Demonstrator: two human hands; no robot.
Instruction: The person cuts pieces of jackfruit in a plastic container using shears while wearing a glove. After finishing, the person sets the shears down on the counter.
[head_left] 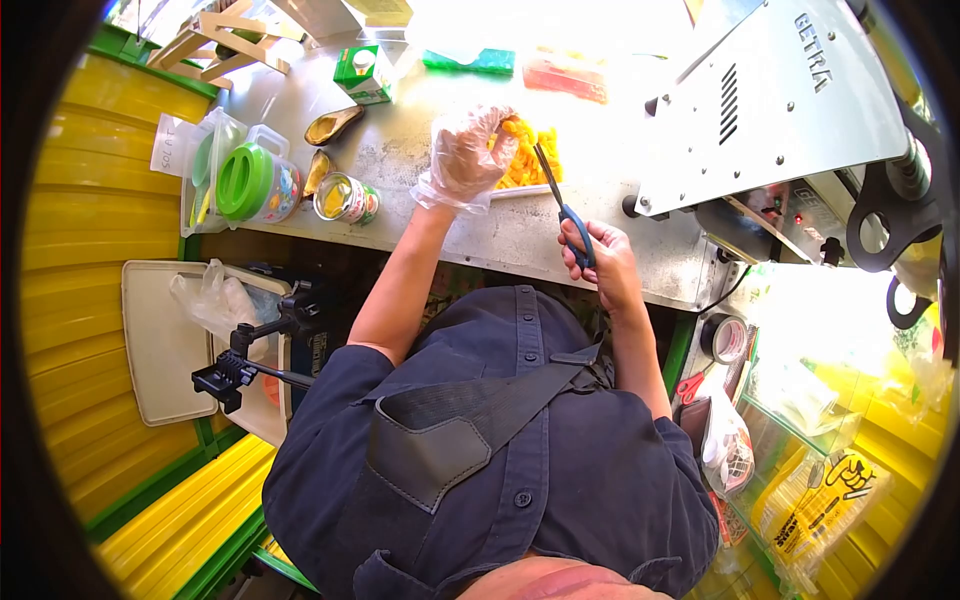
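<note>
The gloved left hand [465, 155] is cupping over yellow fruit pieces [538, 150] heaped in a shallow tray [515, 190] on the steel counter [500, 235]; whether it is clasping one cannot be told. The right hand [605, 262] is gripping blue-handled scissors [562, 205], blades entering the heap. Judging by the small, bright chunks, cutting is looking well advanced, with some still remaining.

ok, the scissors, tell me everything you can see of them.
The scissors have blue handles, plastic by the look, and slim dark blades that appear shut or nearly so. The bare right hand grips the handles, holding them tilted above the metal counter, blades pointing away toward the yellow food pieces. The tips reach the pieces beside the gloved left hand; whether they touch that hand is unclear.
</note>
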